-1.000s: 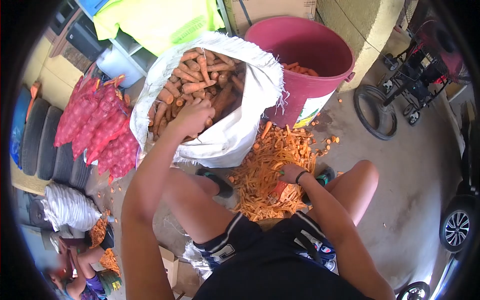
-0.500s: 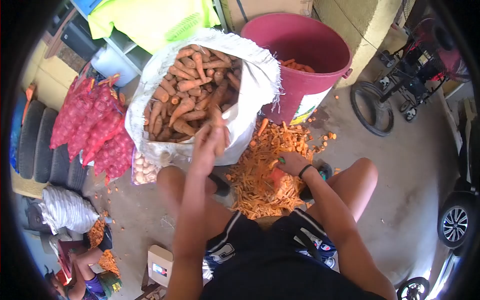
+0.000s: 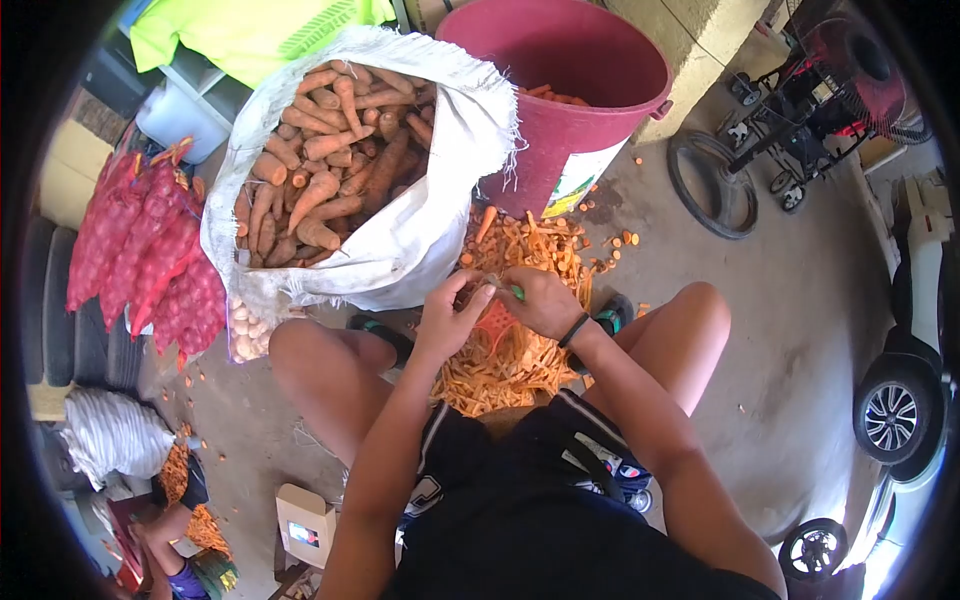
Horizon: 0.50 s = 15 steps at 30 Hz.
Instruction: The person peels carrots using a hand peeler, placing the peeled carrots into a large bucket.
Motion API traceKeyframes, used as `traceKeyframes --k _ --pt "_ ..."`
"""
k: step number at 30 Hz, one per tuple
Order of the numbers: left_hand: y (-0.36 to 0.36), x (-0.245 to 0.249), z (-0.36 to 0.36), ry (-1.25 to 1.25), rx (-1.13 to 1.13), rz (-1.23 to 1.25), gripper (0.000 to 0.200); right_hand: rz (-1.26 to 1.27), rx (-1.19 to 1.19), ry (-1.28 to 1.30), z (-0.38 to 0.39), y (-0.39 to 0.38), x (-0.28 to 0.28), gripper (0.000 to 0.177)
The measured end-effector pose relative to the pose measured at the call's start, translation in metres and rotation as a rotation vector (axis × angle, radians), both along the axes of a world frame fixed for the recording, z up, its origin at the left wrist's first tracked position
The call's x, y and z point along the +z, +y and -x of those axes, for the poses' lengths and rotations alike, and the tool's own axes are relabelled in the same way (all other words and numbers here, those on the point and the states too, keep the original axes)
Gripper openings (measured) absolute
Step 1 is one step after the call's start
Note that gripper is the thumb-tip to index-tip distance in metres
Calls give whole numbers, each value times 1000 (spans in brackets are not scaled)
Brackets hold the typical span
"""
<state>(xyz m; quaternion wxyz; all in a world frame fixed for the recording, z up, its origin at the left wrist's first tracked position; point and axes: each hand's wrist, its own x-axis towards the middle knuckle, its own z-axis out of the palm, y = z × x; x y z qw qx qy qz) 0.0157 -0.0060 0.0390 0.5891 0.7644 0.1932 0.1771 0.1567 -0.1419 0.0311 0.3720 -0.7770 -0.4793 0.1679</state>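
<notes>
My right hand (image 3: 541, 302) is closed round a small green-handled tool (image 3: 517, 293), which looks like a peeler. The fingertips of my left hand (image 3: 453, 308) pinch at the tool's head, where both hands meet; the blade is mostly hidden by fingers. Beneath them lies a heap of carrot peels (image 3: 480, 375), with a red-orange mesh-like piece (image 3: 496, 325) on it. Beyond my left hand stands an open white woven sack (image 3: 420, 235) full of unpeeled carrots (image 3: 325, 150).
A maroon bin (image 3: 600, 125) with orange carrots inside stands behind the peels. Red net bags of onions (image 3: 145, 240) and a bag of garlic (image 3: 247, 330) are at left. Another person (image 3: 165, 545) sits lower left. A wheel (image 3: 715, 185) and a fan (image 3: 860, 70) are at right.
My left hand has come down from the sack's mouth, where it was blurred, to meet my right hand. My right hand has risen slightly and moved left with the tool. The view has shifted.
</notes>
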Motion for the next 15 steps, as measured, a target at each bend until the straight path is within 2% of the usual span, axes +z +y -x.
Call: traceKeyframes --k 6,9,12,13,15 --pt "2 -16 2 6 -9 -107 23 51 10 -61 1 4 -14 27" --pt "0 8 7 50 -50 -55 24 432 85 -67 -32 1 -72 34" --pt "15 -14 5 23 81 449 32 419 161 82 -36 -2 -22 42" --pt "14 -16 9 10 144 630 35 332 153 98 -37 -1 -17 51" --pt "17 -14 9 -46 155 750 39 113 92 167 -35 -4 -4 55"
